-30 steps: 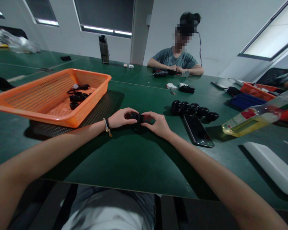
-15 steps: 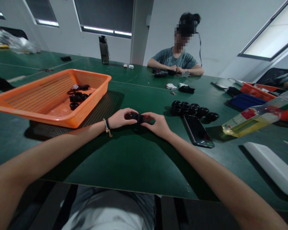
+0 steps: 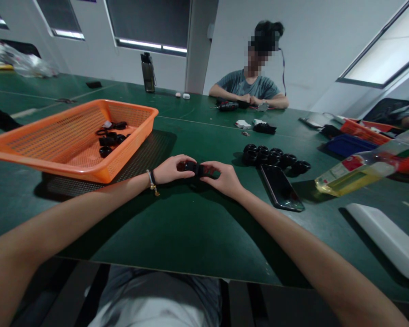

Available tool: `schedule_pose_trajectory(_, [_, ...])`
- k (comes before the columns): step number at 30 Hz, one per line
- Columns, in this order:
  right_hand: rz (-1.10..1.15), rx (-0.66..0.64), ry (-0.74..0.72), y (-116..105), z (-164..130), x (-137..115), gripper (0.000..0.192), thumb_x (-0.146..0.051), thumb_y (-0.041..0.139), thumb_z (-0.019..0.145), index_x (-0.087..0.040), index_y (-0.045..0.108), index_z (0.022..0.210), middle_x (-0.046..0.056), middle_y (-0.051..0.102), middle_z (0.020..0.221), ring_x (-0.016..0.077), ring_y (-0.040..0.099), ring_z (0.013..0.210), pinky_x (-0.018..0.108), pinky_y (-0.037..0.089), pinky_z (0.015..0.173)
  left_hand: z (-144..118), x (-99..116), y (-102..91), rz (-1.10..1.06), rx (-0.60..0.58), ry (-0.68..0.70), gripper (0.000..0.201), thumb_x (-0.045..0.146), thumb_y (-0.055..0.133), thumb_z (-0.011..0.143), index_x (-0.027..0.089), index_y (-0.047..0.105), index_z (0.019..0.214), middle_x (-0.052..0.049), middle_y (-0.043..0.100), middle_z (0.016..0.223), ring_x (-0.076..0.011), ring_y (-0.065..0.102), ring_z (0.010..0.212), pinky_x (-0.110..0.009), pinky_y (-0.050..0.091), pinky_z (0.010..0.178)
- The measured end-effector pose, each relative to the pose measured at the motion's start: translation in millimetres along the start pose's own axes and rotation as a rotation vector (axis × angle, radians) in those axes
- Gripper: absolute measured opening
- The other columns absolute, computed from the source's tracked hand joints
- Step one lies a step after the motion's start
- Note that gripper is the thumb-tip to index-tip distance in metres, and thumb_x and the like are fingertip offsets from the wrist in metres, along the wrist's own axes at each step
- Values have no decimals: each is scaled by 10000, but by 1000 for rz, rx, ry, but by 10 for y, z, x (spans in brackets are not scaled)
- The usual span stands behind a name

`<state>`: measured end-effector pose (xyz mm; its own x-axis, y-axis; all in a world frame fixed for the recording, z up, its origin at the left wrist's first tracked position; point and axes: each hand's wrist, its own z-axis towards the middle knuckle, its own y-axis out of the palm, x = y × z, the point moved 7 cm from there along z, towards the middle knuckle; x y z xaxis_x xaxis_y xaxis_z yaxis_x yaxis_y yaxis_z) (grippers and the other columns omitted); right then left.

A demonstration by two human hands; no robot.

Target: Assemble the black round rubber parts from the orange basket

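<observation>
Just above the green table, my left hand is closed around the left end of a small black cylindrical part. My right hand pinches its right end between thumb and fingers. The fingers hide much of the part, so I cannot tell if it is one piece or two joined. Similar black round parts stand grouped to the right of my right hand. Several more black pieces, one with a cable, lie inside the orange basket on the left.
A phone lies by the grouped parts. Farther right are a tilted bottle of yellow liquid, a white case and a blue tray. Across the table sits another person, near a dark tool. A dark water bottle stands behind.
</observation>
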<state>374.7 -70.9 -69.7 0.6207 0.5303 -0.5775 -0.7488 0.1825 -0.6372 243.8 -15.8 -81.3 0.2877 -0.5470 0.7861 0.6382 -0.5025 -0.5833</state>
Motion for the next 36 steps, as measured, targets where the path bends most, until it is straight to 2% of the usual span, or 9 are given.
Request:
schedule_pose_trajectory(7, [-55,18,-38,-22,2,-29,261,-209,677,678,-203,646,937,27,672,814,166,618,730,313,505,671,4,-2,-1,-4,4,9,413,363,629,692,126,577,1026,-74,598,996,-149,565,814,-267,458,714])
schedule_pose_trajectory(18, [9,16,-1,-8,-3,-1,276,-195,674,671,-193,629,944,23,679,823,160,627,728,321,514,701,2,-4,-9,23,13,16,408,361,627,696,127,584,1027,-74,602,986,-155,564,819,-274,455,724])
schedule_pose_trajectory(25, [9,18,2,-6,-1,6,267,-209,675,672,-198,633,936,23,686,828,159,631,722,317,519,688,1,-2,4,-2,8,9,395,351,629,697,131,577,1022,-64,598,982,-135,562,788,-253,454,697])
schedule_pose_trajectory(36, [-9,10,3,-9,2,-3,263,-206,674,681,-190,639,941,27,691,827,157,631,711,309,518,674,5,-10,11,-33,2,-8,427,360,631,682,121,569,1029,-78,598,998,-153,571,815,-282,463,722])
